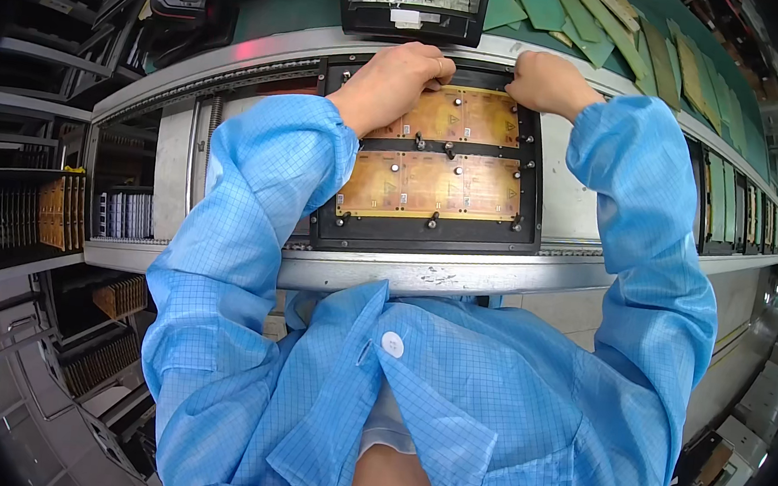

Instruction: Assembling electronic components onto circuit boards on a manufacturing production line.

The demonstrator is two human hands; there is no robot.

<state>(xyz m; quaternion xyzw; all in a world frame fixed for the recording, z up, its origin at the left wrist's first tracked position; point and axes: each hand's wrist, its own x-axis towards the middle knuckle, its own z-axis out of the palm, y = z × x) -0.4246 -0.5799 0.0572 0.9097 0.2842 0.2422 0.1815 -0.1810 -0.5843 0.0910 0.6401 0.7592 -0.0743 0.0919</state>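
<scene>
Two amber circuit board panels, an upper panel (485,118) and a lower panel (427,189), lie in a black fixture frame (380,236) with small clamp pins around their edges. My left hand (391,84) is bent over the upper panel's far left part, its fingers curled in and the fingertips hidden. At the far right corner of that panel is my right hand (551,83), fingers closed at the fixture's edge. What either hand pinches there, if anything, is too small or covered to make out.
The fixture sits between metal conveyor rails (461,273). Beyond the far rail stands a black bin (410,22) of small white pieces. Green strips (579,18) lie at the far right. Racks of boards (59,211) stand on the left.
</scene>
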